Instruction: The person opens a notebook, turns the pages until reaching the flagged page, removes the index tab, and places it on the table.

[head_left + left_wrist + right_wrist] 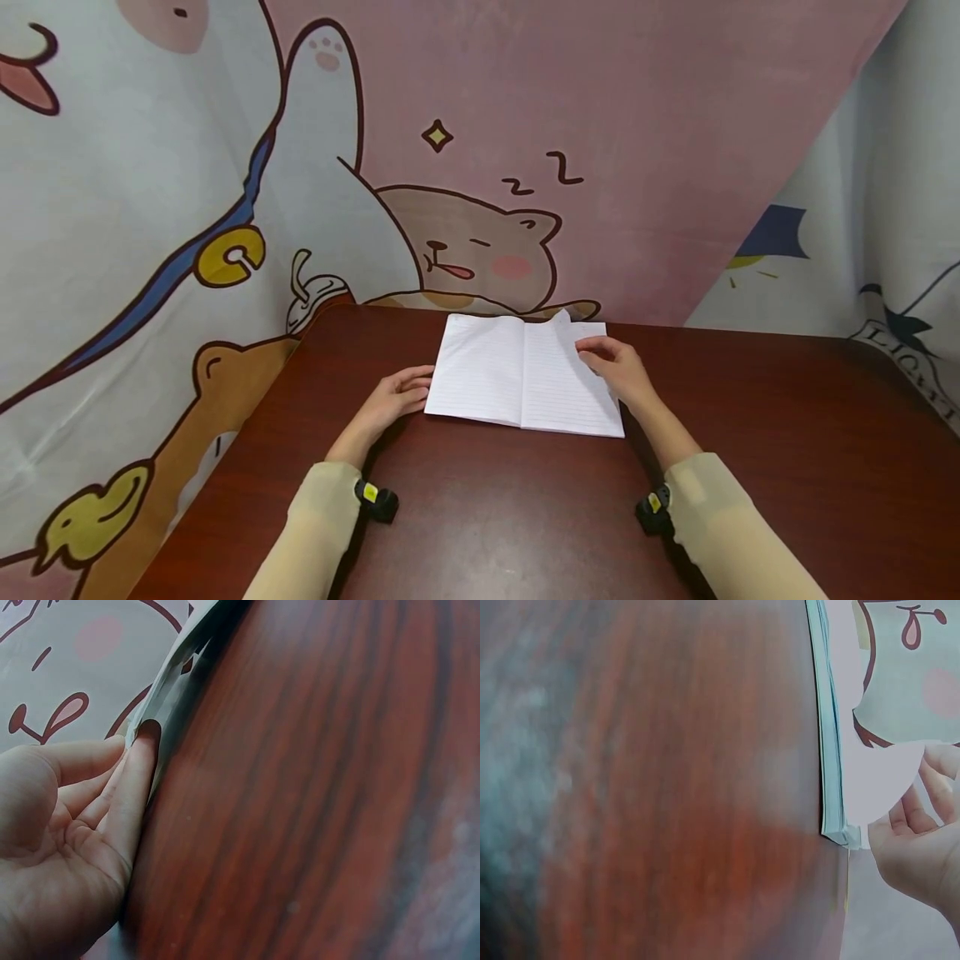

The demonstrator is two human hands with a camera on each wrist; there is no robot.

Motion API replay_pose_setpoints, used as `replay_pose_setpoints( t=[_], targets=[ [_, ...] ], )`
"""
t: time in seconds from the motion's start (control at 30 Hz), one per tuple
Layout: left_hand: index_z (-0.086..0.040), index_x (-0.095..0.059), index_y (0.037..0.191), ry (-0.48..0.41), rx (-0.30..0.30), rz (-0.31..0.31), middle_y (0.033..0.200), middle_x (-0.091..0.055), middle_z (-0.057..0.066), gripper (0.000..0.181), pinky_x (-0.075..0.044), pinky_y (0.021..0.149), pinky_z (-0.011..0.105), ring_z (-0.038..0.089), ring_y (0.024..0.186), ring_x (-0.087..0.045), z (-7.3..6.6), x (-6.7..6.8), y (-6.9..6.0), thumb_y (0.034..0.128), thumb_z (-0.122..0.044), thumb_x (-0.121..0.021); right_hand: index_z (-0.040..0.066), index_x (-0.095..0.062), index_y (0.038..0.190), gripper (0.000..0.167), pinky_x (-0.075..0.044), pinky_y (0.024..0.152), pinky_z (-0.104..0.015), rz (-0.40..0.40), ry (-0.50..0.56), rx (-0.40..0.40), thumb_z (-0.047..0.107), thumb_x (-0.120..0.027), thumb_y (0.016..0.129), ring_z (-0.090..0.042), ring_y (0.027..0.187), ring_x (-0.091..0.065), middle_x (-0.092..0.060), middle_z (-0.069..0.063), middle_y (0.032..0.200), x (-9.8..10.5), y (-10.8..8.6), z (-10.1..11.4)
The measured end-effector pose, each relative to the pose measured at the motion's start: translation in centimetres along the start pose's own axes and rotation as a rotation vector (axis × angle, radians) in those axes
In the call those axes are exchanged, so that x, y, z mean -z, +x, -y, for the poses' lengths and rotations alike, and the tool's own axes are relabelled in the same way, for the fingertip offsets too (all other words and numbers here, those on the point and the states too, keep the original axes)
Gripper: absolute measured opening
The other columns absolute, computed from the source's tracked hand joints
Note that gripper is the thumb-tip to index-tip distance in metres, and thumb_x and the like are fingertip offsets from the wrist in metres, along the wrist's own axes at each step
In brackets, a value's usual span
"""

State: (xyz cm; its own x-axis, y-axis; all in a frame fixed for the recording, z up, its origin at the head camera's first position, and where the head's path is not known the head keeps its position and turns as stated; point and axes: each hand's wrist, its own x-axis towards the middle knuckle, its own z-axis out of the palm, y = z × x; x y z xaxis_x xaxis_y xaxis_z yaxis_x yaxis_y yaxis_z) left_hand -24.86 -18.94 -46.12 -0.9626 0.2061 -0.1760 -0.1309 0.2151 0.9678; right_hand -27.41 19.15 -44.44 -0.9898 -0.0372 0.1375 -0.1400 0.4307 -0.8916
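Left hand point(393, 396) holds the left edge of an open lined notebook point(476, 367), thumb and fingers clamped on it, the notebook lying on a reddish-brown table point(510, 517), while at its right a raised page point(889, 780) sits pinched in the right hand's point(621, 371) fingertips

Head cam high, fwd/down; wrist cams point(386, 505) point(651, 515) close, share notebook point(480, 371).

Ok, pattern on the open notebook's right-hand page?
Right-hand page: white with fine ruled lines; shows best in the head view.
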Motion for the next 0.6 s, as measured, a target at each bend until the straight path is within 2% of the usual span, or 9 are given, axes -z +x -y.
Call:
replay_pose_setpoints(
  t=[0.17,0.3,0.4,0.6],
  targets=[
    [-0.007,-0.050,0.145,-0.003,0.001,0.002,0.137,-0.058,0.022,0.045,-0.057,0.089,0.025,0.014,0.107,-0.065,0.11,0.04,0.03,0.1005,-0.003,-0.054,-0.005,-0.068,0.119,0.025,-0.044,0.077,-0.011,0.013,0.003,0.010,0.003,-0.058,0.097,0.001,0.090,-0.055,-0.067,-0.026,0.121,-0.16,0.05,0.01],
    [-0.007,-0.050,0.146,-0.001,-0.006,0.006,0.138,-0.058,0.022,0.045,-0.056,0.089,0.024,0.013,0.107,-0.065,0.06,0.04,0.02,0.1007,-0.002,-0.054,-0.005,-0.068,0.117,0.032,-0.043,0.079,-0.011,0.019,-0.015,0.030,-0.010,-0.049,0.092,-0.013,0.098,-0.061,-0.067,-0.026,0.121,-0.28,0.09,0.16],
    [-0.007,-0.049,0.146,0.004,-0.011,0.005,0.138,-0.058,0.023,0.045,-0.056,0.089,0.024,0.012,0.106,-0.065,0.03,0.07,-0.02,0.1010,-0.002,-0.053,-0.005,-0.068,0.119,0.031,-0.044,0.078,-0.013,0.042,-0.015,0.036,-0.010,-0.052,0.092,-0.019,0.097,-0.062,-0.067,-0.025,0.123,-0.43,0.07,0.29],
    [-0.007,-0.049,0.146,0.006,-0.006,0.006,0.138,-0.058,0.022,0.045,-0.057,0.089,0.025,0.012,0.105,-0.065,0.07,0.03,-0.05,0.1013,-0.001,-0.051,-0.007,-0.065,0.122,0.029,-0.050,0.073,-0.015,0.107,0.041,0.049,-0.003,-0.062,0.092,-0.003,0.086,-0.061,-0.064,-0.029,0.123,-0.81,0.16,0.15]
  ],
)
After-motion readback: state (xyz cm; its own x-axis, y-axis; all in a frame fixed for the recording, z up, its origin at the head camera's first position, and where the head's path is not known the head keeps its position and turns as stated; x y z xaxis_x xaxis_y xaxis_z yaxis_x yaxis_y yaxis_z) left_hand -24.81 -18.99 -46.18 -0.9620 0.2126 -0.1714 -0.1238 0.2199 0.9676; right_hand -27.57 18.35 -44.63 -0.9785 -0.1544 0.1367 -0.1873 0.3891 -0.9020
